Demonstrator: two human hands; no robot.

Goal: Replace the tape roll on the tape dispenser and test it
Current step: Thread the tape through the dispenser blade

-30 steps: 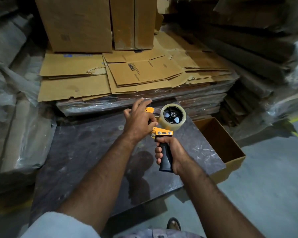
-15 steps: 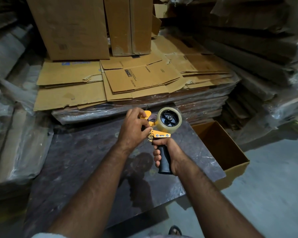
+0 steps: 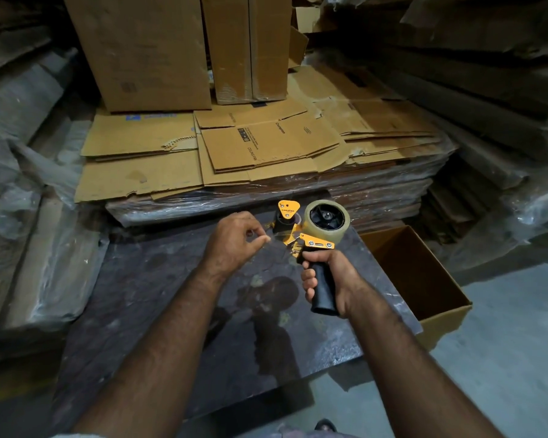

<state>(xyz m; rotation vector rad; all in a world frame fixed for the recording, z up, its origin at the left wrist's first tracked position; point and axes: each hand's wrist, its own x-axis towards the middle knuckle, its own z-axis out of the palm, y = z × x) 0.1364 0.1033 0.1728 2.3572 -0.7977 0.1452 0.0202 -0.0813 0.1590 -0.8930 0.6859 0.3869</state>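
Note:
My right hand (image 3: 331,281) grips the black handle of a yellow tape dispenser (image 3: 290,227), holding it upright above the dark wrapped surface (image 3: 159,311). A clear tape roll (image 3: 327,220) sits on the dispenser's black hub. My left hand (image 3: 234,240) is just left of the dispenser head, thumb and forefinger pinched on the free end of the clear tape (image 3: 274,237), which stretches from the dispenser's front toward my fingers. The tape strand is thin and hard to see.
An open brown cardboard box (image 3: 421,279) stands on the floor to the right of the dark surface. Flattened cartons (image 3: 260,147) are stacked on a wrapped pallet behind, with upright boxes (image 3: 140,49) on top. Wrapped bundles (image 3: 23,184) line both sides.
My left hand has come off the dispenser head and moved left, pinching the tape end. The dispenser's yellow front plate, covered before, now shows. The view has shifted slightly.

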